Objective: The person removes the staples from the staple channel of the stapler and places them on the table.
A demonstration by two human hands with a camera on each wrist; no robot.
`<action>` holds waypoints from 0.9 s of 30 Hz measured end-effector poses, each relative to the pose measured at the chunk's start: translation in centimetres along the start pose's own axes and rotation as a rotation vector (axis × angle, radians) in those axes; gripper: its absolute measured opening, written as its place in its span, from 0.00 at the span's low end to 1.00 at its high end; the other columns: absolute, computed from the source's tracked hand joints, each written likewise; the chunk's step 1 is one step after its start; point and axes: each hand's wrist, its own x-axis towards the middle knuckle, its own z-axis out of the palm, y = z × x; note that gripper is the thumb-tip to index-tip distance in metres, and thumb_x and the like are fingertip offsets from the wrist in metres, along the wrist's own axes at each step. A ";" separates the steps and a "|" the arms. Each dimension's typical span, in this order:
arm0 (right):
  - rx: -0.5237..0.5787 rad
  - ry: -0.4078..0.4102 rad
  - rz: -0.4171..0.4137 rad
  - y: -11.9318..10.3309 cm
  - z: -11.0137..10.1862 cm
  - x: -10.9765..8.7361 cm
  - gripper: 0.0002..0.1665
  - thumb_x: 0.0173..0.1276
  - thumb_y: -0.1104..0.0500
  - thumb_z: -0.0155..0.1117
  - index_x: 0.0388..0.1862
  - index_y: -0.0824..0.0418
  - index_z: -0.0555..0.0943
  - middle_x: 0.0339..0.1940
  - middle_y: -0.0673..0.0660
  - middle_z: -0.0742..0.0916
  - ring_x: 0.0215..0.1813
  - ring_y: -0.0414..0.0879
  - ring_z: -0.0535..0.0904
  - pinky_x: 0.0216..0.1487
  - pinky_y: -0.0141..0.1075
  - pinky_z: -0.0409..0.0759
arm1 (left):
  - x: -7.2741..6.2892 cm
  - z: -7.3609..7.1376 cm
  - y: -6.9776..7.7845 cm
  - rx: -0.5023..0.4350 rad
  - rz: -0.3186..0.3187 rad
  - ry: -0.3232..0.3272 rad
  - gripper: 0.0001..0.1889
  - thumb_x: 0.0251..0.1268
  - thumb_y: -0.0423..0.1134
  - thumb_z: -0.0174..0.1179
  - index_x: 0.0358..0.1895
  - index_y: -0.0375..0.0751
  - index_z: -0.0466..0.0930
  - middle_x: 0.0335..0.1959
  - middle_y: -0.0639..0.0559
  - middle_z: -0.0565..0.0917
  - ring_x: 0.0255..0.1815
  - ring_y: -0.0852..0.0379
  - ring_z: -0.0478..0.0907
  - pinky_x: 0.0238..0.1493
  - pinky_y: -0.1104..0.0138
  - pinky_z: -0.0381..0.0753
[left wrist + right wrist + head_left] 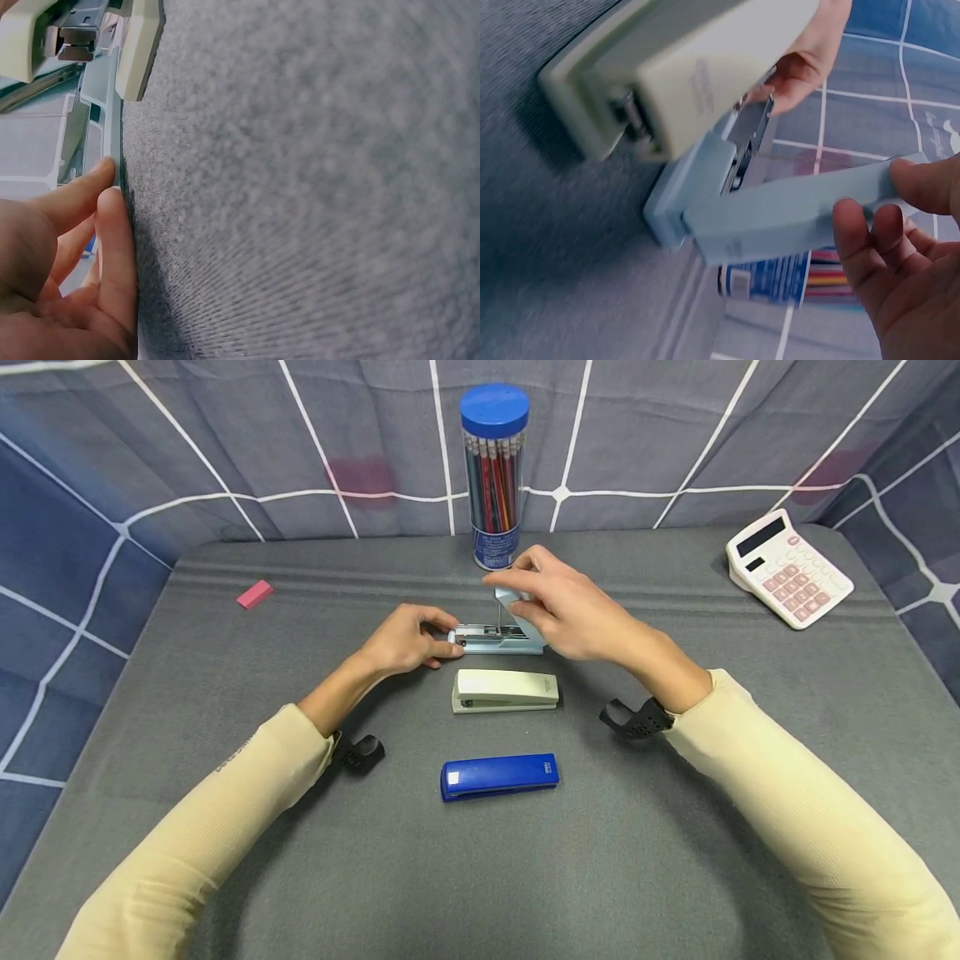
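1. On the grey table (390, 877) lie three staplers, one behind another: light blue (502, 647) farthest from the person, cream (506, 690) in the middle, dark blue (498, 775) nearest.
2. Around them are one calculator (795, 572), far right, one pink block (255, 594), far left, and one jar (495, 550), upright at the far edge, just behind the light blue stapler.
3. Two hands work on the light blue stapler. The left hand (408, 639) pinches the left end of its base, thumb on the near side; the right hand (566, 606) pinches its raised cover (780, 206) between thumb and fingers.
4. The jar is clear, with one blue lid (494, 412) on top and a blue label round the bottom. It holds many pencils (493, 485), packed upright, too close together to count; red and dark ones show.
5. The light blue stapler stands open, its metal channel uncovered, with one thin spring (802, 158) running up to the cover. Whether staples lie in the channel cannot be told.
6. The cream and dark blue staplers have their covers down, and neither is held.
7. Two cream sleeves (225, 810) and two black wrist straps (362, 753) show on the arms.
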 end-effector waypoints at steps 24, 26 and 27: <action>0.278 0.267 0.402 4.6 -2.1 -7.7 0.15 0.69 0.64 0.64 0.54 0.65 0.79 0.28 0.57 0.81 0.22 0.43 0.72 0.18 0.31 0.64 | 0.1 -0.2 -0.3 0.037 -0.020 -0.001 0.22 0.58 0.30 0.71 0.56 0.29 0.78 0.45 0.39 0.78 0.26 0.58 0.77 0.29 0.69 0.86; 0.240 0.238 0.431 4.9 -2.1 -8.2 0.14 0.70 0.63 0.63 0.53 0.64 0.80 0.26 0.58 0.82 0.22 0.42 0.70 0.19 0.32 0.64 | 0.2 -0.2 -0.3 0.040 -0.015 -0.008 0.22 0.59 0.30 0.71 0.56 0.29 0.78 0.46 0.39 0.77 0.26 0.58 0.77 0.29 0.69 0.86; 0.220 0.221 0.441 5.1 -2.1 -8.3 0.14 0.70 0.62 0.63 0.53 0.64 0.80 0.26 0.58 0.81 0.22 0.42 0.69 0.19 0.32 0.64 | 0.2 -0.3 -0.2 0.040 -0.017 -0.014 0.22 0.59 0.30 0.70 0.56 0.29 0.78 0.46 0.39 0.77 0.27 0.57 0.77 0.30 0.68 0.86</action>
